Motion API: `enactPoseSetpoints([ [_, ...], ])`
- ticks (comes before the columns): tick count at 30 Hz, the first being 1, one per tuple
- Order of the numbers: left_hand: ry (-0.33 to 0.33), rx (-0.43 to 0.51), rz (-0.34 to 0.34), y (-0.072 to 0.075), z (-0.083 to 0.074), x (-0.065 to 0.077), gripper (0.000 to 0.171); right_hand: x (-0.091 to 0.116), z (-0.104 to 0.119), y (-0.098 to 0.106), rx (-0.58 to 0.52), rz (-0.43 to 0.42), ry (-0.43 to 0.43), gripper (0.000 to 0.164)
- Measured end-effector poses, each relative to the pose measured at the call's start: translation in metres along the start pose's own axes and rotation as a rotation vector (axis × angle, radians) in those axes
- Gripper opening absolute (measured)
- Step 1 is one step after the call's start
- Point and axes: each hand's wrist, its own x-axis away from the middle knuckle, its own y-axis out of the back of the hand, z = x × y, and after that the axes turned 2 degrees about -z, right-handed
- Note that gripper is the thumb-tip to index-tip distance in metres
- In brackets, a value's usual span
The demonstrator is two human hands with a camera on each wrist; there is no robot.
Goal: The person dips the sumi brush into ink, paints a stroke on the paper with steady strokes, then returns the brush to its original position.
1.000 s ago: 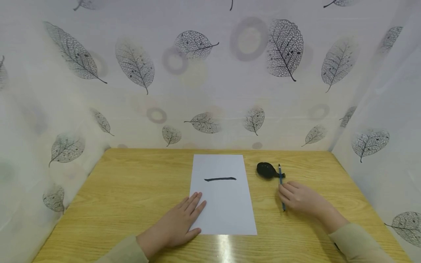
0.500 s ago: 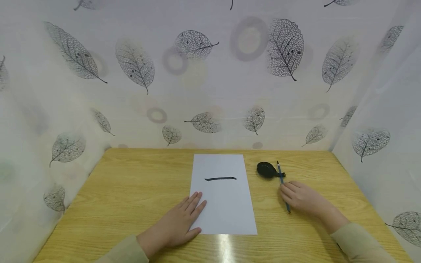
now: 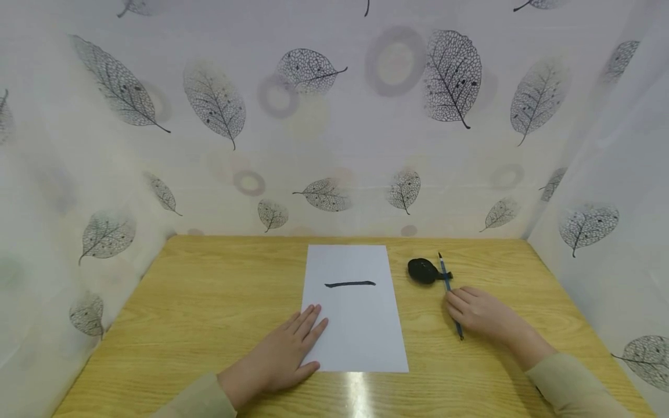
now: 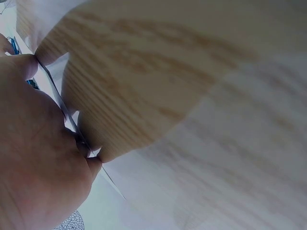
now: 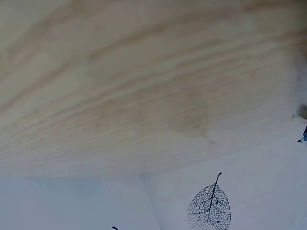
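A white sheet of paper point(image 3: 360, 331) with one black horizontal stroke point(image 3: 350, 284) lies on the table. My left hand point(image 3: 284, 354) rests on its lower left edge, fingers spread and fairly straight. To the right of the paper, my right hand point(image 3: 481, 313) pinches a blue-handled writing brush point(image 3: 446, 277) near its middle, black tip pointing away. The brush crosses over the narrow neck of a black gourd-shaped dish point(image 3: 422, 271). In the right wrist view only the brush tip point(image 5: 302, 140) shows at the right edge, and the hand is out of sight there.
The wood-grain table point(image 3: 219, 290) reaches back to a pale curtain point(image 3: 345, 145) printed with leaf skeletons. The curtain also closes off both sides. A light glare lies on the table's front edge below the paper.
The brush has turned, its tip swinging left and away and its rear end right, over the dish's neck. Its motion is slight in the last half second. The left hand stays put.
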Motion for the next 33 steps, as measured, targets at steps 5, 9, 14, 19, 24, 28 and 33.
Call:
enactPoseSetpoints([
  [5, -0.008, -0.003, -0.019, -0.002, -0.0001, 0.0, 0.077, -0.0004, 0.0001, 0.0003, -0.005, 0.003, -0.003, 0.07],
  [9, -0.007, 0.007, -0.024, -0.0035, -0.0003, -0.0001, 0.077, -0.0013, 0.0003, 0.0019, -0.013, 0.015, -0.009, 0.071],
  [14, 0.009, 0.019, -0.001, -0.0051, 0.0, -0.0009, 0.077, -0.0019, 0.0004, 0.0045, -0.017, 0.033, -0.011, 0.072],
  [19, 0.004, 0.021, -0.011, -0.0065, 0.0008, -0.0012, 0.077, -0.0024, -0.0003, 0.006, -0.019, 0.041, -0.01, 0.072],
  [24, -0.012, 0.031, -0.038, -0.0077, 0.0019, -0.0007, 0.077, -0.0021, -0.0015, 0.0057, -0.021, 0.053, -0.013, 0.074],
  [28, -0.011, 0.015, -0.038, -0.0057, 0.0015, -0.0002, 0.077, -0.0018, -0.0015, 0.0038, -0.028, 0.043, -0.014, 0.074],
  [33, 0.0, 0.009, -0.026, -0.0057, 0.0019, -0.0007, 0.076, -0.0031, -0.0014, 0.0031, -0.033, 0.024, -0.013, 0.065],
])
